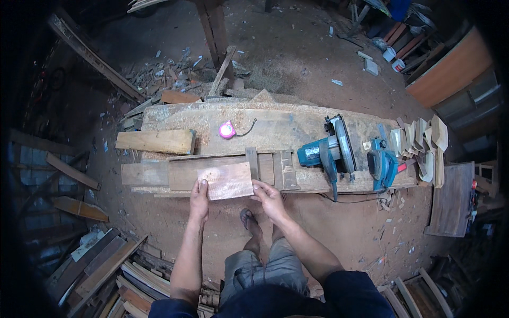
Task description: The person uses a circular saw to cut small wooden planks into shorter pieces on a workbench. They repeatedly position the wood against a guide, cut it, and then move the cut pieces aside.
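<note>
I could not see the left hand's (199,200) fingertips beneath the reddish rectangular wooden board (229,180); the blue circular saw's (327,151) blade stayed hidden, and the floor offcuts (169,71) were too small to identify.

The person wears dark blue short sleeves (350,294), grey-green trousers (265,270) and a flip-flop sandal (248,217), forearms bare.

A single head-worn fisheye view looks steeply down from standing height, near the tabletop (275,124) crossing mid-frame, forearms entering from the lower edge; the dark, bent rim is probably lens shading.
</note>
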Motion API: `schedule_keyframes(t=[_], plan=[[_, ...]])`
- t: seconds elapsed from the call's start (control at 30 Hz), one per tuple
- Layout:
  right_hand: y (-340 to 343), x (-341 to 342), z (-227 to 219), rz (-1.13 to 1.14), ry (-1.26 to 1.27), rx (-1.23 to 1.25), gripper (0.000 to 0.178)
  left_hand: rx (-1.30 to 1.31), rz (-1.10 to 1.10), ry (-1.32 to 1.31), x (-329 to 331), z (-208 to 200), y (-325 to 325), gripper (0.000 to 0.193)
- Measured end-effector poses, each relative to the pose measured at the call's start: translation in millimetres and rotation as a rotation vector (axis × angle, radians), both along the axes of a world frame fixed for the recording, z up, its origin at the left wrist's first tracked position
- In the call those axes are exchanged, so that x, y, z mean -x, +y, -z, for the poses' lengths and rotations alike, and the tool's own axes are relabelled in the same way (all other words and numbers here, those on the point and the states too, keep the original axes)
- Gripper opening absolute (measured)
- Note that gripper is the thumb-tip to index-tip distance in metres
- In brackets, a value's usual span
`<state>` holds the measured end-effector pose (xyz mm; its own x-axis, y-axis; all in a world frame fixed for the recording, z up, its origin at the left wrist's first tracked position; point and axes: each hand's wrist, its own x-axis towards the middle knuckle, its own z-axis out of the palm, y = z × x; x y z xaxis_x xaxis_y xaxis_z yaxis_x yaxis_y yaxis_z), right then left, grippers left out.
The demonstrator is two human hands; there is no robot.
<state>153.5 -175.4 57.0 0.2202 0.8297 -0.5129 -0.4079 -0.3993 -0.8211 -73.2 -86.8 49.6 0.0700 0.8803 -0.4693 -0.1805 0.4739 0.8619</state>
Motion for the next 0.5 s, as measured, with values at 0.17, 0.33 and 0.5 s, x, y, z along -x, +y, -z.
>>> schedule_keyframes(t=[0.17,0.33,0.5], plan=[[-3.9,-18.2,6.3,0.065,0.037,0.013,0.031,-0.096,0.023,0.130,16.8,15.1,30.4,0.036],[-11.0,-38.2,16.6,0.141,-0.029,0.004,0.027,-0.129,0.061,0.323,16.5,37.5,47.3,0.035],[-12.6,-49.4,24.6,0.164,-0.050,-0.016,0.026,-0.154,0.070,0.387,19.7,70.0,50.5,0.036]])
